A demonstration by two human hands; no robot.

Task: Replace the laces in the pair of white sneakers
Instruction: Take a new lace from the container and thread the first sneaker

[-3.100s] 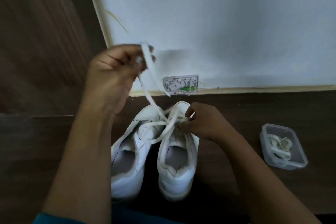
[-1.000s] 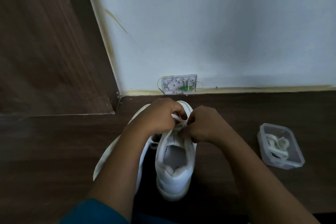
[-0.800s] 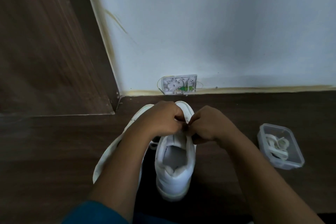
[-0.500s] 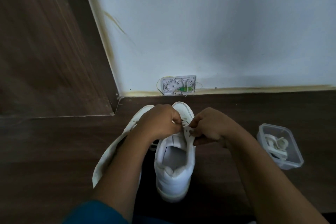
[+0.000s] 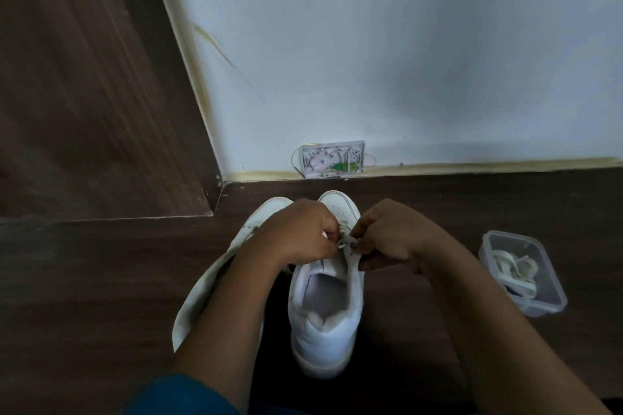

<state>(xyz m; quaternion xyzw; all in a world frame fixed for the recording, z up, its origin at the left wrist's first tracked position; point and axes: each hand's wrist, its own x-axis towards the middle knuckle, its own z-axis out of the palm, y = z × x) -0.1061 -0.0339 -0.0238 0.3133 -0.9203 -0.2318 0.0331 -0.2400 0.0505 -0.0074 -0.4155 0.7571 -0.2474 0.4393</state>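
A teal sleeve [image 5: 175,394] edges in nearest. Beyond it, on the dark wooden floor [image 5: 84,280], the right sneaker [image 5: 325,320] stands heel toward the person, with the left sneaker [image 5: 209,286] just beside it, partly hidden by a forearm. Over the right sneaker's eyelets, the left hand [image 5: 300,234] and the right hand [image 5: 387,236] curl their fingers and pinch a white lace [image 5: 345,241]. To the right sits a clear plastic box [image 5: 546,308] holding coiled laces [image 5: 512,269]. Farthest, a small white plate [image 5: 332,158] sits low on the wall [image 5: 404,44].

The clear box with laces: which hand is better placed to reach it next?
Probably the right hand: the clear box sits on the floor on its side. Both hands pinch the lace, and the left hand would have to cross the sneaker.
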